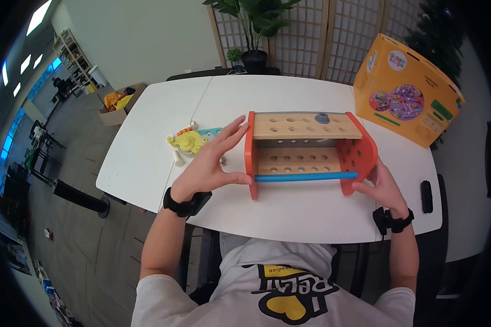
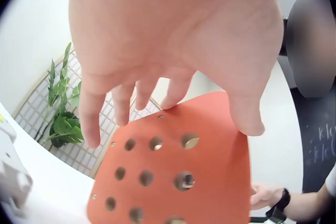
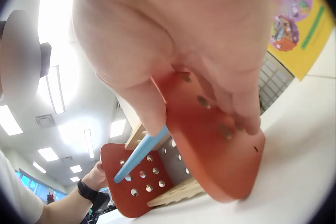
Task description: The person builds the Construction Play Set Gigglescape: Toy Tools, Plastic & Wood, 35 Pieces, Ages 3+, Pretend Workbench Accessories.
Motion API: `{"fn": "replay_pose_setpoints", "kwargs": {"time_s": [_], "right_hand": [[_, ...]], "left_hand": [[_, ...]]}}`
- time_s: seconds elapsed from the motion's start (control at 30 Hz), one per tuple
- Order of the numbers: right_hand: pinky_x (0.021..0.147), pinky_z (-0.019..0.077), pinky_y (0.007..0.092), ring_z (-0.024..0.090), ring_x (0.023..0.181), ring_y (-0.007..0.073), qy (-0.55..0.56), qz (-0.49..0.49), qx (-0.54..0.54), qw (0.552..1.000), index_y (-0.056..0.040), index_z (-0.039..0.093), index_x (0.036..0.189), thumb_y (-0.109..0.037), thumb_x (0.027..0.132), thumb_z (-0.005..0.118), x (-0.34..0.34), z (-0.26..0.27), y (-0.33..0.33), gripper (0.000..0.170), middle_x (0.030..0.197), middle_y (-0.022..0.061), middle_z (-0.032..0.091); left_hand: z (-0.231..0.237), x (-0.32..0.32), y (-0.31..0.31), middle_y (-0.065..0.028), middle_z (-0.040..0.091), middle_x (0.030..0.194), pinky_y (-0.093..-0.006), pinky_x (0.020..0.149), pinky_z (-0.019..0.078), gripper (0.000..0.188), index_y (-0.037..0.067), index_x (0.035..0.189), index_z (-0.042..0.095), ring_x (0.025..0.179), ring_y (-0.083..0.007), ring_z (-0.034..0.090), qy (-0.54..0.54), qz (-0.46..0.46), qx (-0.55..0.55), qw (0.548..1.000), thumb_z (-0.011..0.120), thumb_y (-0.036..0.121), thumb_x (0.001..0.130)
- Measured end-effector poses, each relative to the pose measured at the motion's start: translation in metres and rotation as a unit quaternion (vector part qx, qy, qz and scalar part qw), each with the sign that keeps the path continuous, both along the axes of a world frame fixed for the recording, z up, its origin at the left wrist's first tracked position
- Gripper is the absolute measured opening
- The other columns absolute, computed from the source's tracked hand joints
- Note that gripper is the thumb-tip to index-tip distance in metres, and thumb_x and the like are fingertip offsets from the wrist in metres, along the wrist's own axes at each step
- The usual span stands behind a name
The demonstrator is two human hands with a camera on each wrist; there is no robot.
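A toy wooden toolbox (image 1: pixel 297 134) stands on the table, with red perforated end panels, pale holed boards and a blue rod (image 1: pixel 305 177) along its near side. My left hand (image 1: pixel 208 162) is spread at the left panel (image 2: pixel 210 121), fingertips along one edge and the thumb at the near edge. At the other end, my right hand (image 1: pixel 384 186) holds the right panel (image 3: pixel 210 155), its thumb near the end of the blue rod and its fingers over the outer face. A grey peg-like piece (image 1: pixel 322 118) sits on the top board.
Left of the toolbox lie a yellow toy piece (image 1: pixel 189 141), a teal strip with holes (image 1: pixel 209 132) and small loose parts. A large orange box (image 1: pixel 406 90) stands at the back right of the white table (image 1: pixel 289 215). A black case-like object (image 1: pixel 426 197) lies by the right edge.
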State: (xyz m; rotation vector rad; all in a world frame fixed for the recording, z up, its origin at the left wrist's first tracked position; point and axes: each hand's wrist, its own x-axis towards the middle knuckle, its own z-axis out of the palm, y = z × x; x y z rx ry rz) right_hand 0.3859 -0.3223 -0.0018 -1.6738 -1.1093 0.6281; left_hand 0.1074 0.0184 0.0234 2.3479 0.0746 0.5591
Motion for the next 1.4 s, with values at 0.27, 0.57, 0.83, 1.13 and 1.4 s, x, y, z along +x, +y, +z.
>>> {"fn": "replay_pose_setpoints", "kwargs": {"time_s": [0.27, 0.57, 0.83, 1.13, 1.4], "right_hand": [[0.104, 0.0481, 0.0331, 0.063, 0.116, 0.0152, 0.036, -0.034, 0.052, 0.997, 0.0006, 0.04, 0.156, -0.021, 0.108, 0.061, 0.008, -0.006, 0.008, 0.057, 0.136, 0.0084, 0.062], [0.116, 0.0395, 0.0342, 0.053, 0.137, 0.019, 0.001, 0.013, 0.099, 0.995, 0.0028, 0.034, 0.16, -0.022, 0.108, 0.056, 0.03, 0.015, 0.024, 0.061, 0.152, 0.0137, 0.054], [0.119, 0.0366, 0.0345, 0.047, 0.144, 0.0208, 0.013, -0.03, 0.088, 0.996, 0.0015, 0.037, 0.16, -0.024, 0.11, 0.053, 0.057, 0.009, 0.033, 0.058, 0.157, 0.0154, 0.048], [0.12, 0.0346, 0.0344, 0.049, 0.141, 0.0188, -0.077, -0.064, 0.027, 0.995, -0.0024, 0.045, 0.157, -0.026, 0.112, 0.05, 0.071, 0.023, 0.035, 0.051, 0.154, 0.012, 0.053], [0.12, 0.0341, 0.0343, 0.049, 0.141, 0.0192, -0.08, -0.076, 0.033, 0.993, -0.004, 0.046, 0.157, -0.028, 0.112, 0.049, 0.068, 0.023, 0.039, 0.05, 0.154, 0.0115, 0.054]], "left_hand": [[-0.007, 0.02, 0.014, -0.0161, 0.063, 0.144, -0.0413, 0.106, 0.0513, 0.108, 0.008, 0.153, 0.051, 0.13, -0.0318, 0.063, -0.061, 0.011, -0.022, 0.998, 0.094, 0.053, 0.065], [0.0, 0.023, -0.005, -0.019, 0.073, 0.126, -0.0379, 0.094, 0.0571, 0.072, -0.001, 0.136, 0.065, 0.113, -0.0275, 0.073, -0.029, 0.127, -0.201, 0.971, 0.086, 0.044, 0.084], [-0.019, 0.02, -0.021, -0.0209, 0.078, 0.103, -0.0356, 0.086, 0.0587, 0.078, -0.006, 0.126, 0.067, 0.099, -0.0282, 0.077, 0.099, 0.184, -0.22, 0.953, 0.069, 0.065, 0.093], [-0.018, -0.009, 0.03, -0.0171, 0.074, 0.121, -0.0468, 0.102, 0.0515, 0.052, 0.002, 0.135, 0.063, 0.113, -0.0374, 0.069, 0.095, 0.161, 0.102, 0.977, 0.072, 0.037, 0.097], [-0.026, -0.023, 0.098, -0.0132, 0.064, 0.134, -0.0455, 0.108, 0.0468, 0.062, 0.01, 0.142, 0.059, 0.128, -0.0351, 0.059, 0.227, 0.129, 0.193, 0.946, 0.08, 0.007, 0.084]]}}
